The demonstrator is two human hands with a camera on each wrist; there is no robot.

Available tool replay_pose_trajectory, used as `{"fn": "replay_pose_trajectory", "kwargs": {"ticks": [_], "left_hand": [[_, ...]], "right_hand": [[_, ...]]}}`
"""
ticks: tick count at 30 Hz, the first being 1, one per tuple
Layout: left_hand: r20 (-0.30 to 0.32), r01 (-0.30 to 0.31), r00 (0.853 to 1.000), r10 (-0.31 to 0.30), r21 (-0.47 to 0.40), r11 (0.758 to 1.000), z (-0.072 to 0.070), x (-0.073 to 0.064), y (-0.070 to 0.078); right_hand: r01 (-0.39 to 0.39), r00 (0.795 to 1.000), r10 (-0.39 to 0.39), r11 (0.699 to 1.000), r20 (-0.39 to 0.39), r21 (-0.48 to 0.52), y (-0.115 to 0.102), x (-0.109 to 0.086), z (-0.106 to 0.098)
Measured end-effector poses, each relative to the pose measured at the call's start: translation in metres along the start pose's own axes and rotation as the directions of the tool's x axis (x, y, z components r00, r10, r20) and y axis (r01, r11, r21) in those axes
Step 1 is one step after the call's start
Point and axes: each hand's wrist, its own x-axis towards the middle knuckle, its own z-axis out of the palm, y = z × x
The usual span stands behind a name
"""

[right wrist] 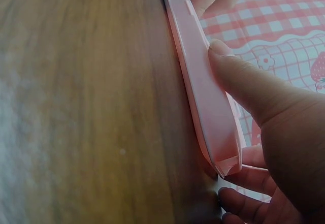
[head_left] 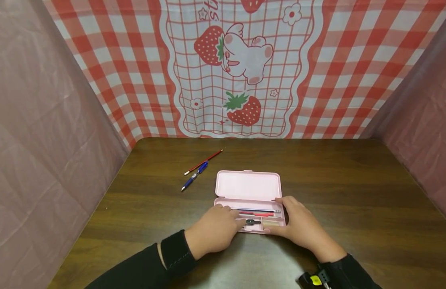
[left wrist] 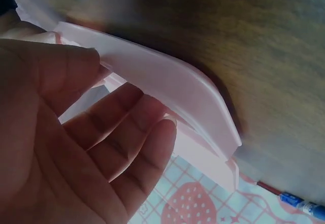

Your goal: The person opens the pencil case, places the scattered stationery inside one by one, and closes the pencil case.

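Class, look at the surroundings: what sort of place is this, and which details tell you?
Probably a tabletop workspace enclosed by fabric: a wooden table with a strawberry-patterned checked cloth hanging behind it, pinkish drapes on both sides, and an open pencil case on top.

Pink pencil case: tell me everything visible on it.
The pink pencil case looks like plastic, long with rounded corners. It sits open on the table, its hinged lid swung back away from the person, a small tab on the lid's far edge. Its divided tray holds a slim blue item, a red one, a small dark tool and a beige piece. The right hand grips its right end; the left hand covers its left part.
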Motion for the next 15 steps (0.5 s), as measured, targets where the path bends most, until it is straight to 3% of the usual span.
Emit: {"fn": "replay_pose_trajectory", "kwargs": {"ticks": [6,11,15], "left_hand": [[0.050,0.009,0.999,-0.006,-0.050,0.999,-0.005,-0.001,-0.001],[-0.026,-0.006,1.000,0.005,-0.040,0.999,-0.008,0.000,-0.008],[-0.061,0.036,0.997,-0.039,-0.056,0.998,-0.015,-0.002,-0.021]], "right_hand": [[0.000,1.000,0.000,1.000,-0.008,0.001,0.000,0.000,-0.001],[0.000,1.000,0.000,1.000,-0.013,0.001,0.001,0.000,0.001],[-0.007,1.000,0.007,1.000,-0.006,0.004,0.002,0.000,0.001]]}}
